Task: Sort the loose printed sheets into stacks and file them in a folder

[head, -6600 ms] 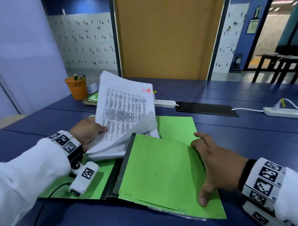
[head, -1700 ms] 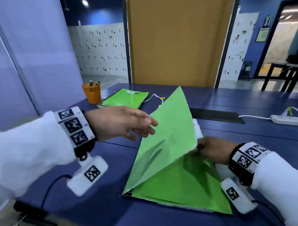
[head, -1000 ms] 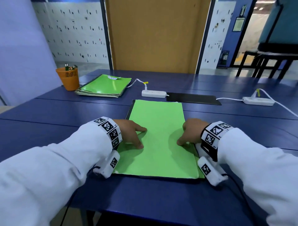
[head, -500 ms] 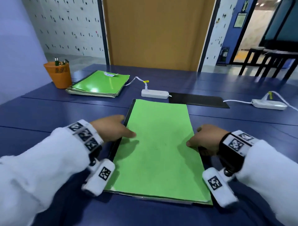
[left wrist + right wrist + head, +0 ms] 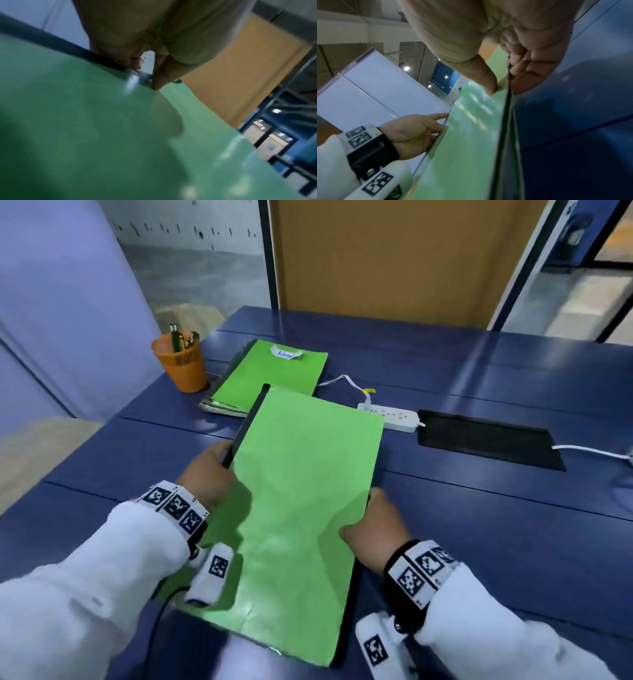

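Note:
A closed green folder (image 5: 301,494) with a dark spine is held above the blue table (image 5: 496,508), tilted with its far end to the left. My left hand (image 5: 209,470) grips its spine edge, thumb on the green cover (image 5: 120,135) and fingers behind. My right hand (image 5: 373,525) pinches the open long edge, thumb on top (image 5: 488,83) and fingers curled underneath. In the right wrist view the green cover (image 5: 467,142) shows with the left hand (image 5: 412,134) at its far edge. The printed sheets are hidden inside.
A second green folder stack (image 5: 270,378) with a white label lies at the back left beside an orange pen cup (image 5: 181,364). A white power strip (image 5: 390,416) and a black flat pad (image 5: 486,440) lie behind the held folder. A brown door stands beyond the table.
The folder cover was shut over the sheets and pressed flat. Both hands have since taken its long edges, lifted it off the table and turned it toward the back left.

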`<state>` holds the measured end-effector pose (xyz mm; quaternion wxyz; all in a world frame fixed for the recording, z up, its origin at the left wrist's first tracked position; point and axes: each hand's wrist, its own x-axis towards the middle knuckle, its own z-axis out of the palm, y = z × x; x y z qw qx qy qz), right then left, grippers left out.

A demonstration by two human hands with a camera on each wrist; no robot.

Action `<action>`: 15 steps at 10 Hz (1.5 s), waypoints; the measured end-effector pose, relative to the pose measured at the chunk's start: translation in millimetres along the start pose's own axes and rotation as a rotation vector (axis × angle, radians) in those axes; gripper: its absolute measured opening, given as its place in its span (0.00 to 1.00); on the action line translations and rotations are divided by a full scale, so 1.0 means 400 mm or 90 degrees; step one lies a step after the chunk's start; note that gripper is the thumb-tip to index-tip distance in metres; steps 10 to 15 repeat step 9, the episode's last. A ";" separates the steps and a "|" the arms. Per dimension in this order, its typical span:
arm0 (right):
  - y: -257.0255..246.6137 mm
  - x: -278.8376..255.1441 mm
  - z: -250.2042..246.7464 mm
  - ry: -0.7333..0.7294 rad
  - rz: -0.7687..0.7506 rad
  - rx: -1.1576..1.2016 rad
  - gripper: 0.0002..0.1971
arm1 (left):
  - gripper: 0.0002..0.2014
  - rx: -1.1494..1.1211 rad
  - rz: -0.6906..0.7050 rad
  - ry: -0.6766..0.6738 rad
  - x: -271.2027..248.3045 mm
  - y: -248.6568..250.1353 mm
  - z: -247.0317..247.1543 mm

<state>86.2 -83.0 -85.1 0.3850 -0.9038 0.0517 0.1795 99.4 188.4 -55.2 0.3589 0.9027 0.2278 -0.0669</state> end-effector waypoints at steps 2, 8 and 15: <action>-0.216 0.012 0.129 -0.060 0.059 0.008 0.27 | 0.40 0.046 -0.119 -0.025 0.016 -0.068 -0.144; -0.283 0.055 0.284 -0.169 0.017 -0.263 0.41 | 0.32 0.437 -0.010 -0.191 0.086 -0.256 -0.155; -0.298 0.055 0.252 -0.163 -0.002 -0.268 0.32 | 0.29 0.453 -0.003 -0.184 0.077 -0.223 -0.177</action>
